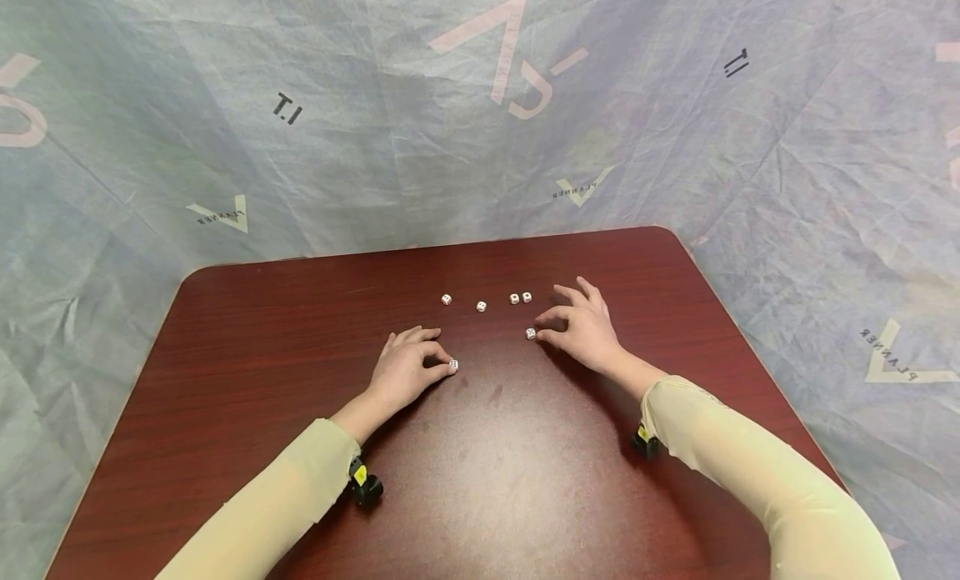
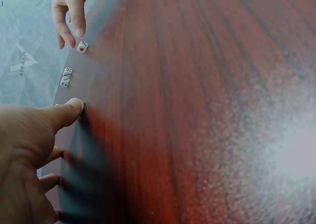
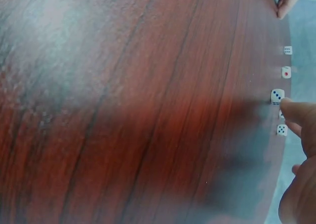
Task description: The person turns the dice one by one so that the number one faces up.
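Observation:
My left hand (image 1: 405, 372) pinches a white die (image 1: 453, 366) between thumb and index finger, low over the table (image 1: 300, 313). In the left wrist view the thumb (image 2: 66, 113) hides nearly all of that die. To the right and a little farther back, my right hand (image 1: 585, 334) has its fingers loosely bent and spread. Its thumb and index fingertips are right at the edge of another white die (image 1: 531, 333), which stands on the table. Three blue dots show on that die (image 3: 277, 96) in the right wrist view, where the thumb tip overlaps its corner.
Behind the hands several more white dice stand in a loose row: a left die (image 1: 446, 299), a middle die (image 1: 482, 307) and a close pair (image 1: 521, 298). A grey printed cloth (image 1: 390, 147) hangs along the table's back and sides.

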A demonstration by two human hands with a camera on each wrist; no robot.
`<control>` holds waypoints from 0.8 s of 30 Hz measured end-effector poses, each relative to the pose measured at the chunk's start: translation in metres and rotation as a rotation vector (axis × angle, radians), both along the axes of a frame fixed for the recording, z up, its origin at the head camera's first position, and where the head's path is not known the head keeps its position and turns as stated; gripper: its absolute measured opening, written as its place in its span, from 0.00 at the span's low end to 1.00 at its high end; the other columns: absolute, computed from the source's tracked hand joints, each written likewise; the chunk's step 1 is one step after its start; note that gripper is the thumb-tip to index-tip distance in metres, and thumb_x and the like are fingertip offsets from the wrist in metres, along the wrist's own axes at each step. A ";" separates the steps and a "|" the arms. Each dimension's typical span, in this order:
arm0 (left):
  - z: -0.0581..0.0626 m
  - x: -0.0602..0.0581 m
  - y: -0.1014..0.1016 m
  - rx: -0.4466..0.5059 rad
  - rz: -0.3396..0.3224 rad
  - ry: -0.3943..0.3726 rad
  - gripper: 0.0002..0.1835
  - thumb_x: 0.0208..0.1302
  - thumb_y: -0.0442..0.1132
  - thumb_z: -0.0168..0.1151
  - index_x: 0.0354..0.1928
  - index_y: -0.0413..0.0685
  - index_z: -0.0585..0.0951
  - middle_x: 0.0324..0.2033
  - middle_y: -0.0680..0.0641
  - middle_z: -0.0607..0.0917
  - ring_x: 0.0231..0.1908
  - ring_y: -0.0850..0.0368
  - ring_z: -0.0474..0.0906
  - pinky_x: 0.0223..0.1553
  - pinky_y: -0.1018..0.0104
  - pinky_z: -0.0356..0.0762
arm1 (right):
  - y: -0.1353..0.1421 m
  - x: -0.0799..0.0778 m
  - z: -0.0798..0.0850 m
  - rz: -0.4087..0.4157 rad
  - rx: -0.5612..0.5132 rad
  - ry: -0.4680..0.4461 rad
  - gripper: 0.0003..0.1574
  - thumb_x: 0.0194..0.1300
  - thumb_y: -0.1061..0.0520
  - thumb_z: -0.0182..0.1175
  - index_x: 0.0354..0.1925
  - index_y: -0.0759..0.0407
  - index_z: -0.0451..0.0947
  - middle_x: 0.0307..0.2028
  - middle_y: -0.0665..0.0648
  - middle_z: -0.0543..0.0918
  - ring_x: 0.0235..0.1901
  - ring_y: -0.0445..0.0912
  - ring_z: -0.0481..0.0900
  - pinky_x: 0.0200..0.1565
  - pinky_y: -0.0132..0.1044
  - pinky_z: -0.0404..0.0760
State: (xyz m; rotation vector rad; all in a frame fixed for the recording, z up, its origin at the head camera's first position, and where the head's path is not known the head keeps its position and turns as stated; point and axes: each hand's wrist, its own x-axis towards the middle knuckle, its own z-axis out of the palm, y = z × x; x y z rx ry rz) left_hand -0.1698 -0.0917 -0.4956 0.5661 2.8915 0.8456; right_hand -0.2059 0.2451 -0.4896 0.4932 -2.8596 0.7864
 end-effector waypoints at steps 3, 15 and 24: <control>0.000 0.000 0.000 0.000 0.000 0.000 0.05 0.66 0.52 0.71 0.39 0.64 0.90 0.70 0.46 0.74 0.75 0.41 0.59 0.74 0.34 0.43 | -0.003 0.001 0.002 0.014 0.009 -0.008 0.13 0.57 0.47 0.78 0.42 0.45 0.91 0.72 0.64 0.69 0.78 0.63 0.43 0.73 0.67 0.42; 0.002 0.001 0.000 0.012 0.000 0.002 0.05 0.66 0.51 0.72 0.39 0.62 0.90 0.70 0.46 0.74 0.75 0.41 0.59 0.74 0.33 0.43 | -0.009 0.001 0.000 0.034 0.023 -0.024 0.11 0.58 0.48 0.77 0.41 0.45 0.91 0.72 0.65 0.69 0.78 0.63 0.42 0.73 0.67 0.41; 0.002 0.001 0.000 0.019 0.002 -0.005 0.05 0.66 0.51 0.71 0.38 0.62 0.90 0.70 0.45 0.74 0.75 0.41 0.59 0.74 0.33 0.43 | -0.009 0.000 -0.002 0.034 0.026 -0.032 0.09 0.58 0.48 0.77 0.38 0.45 0.91 0.72 0.64 0.69 0.78 0.64 0.43 0.73 0.67 0.42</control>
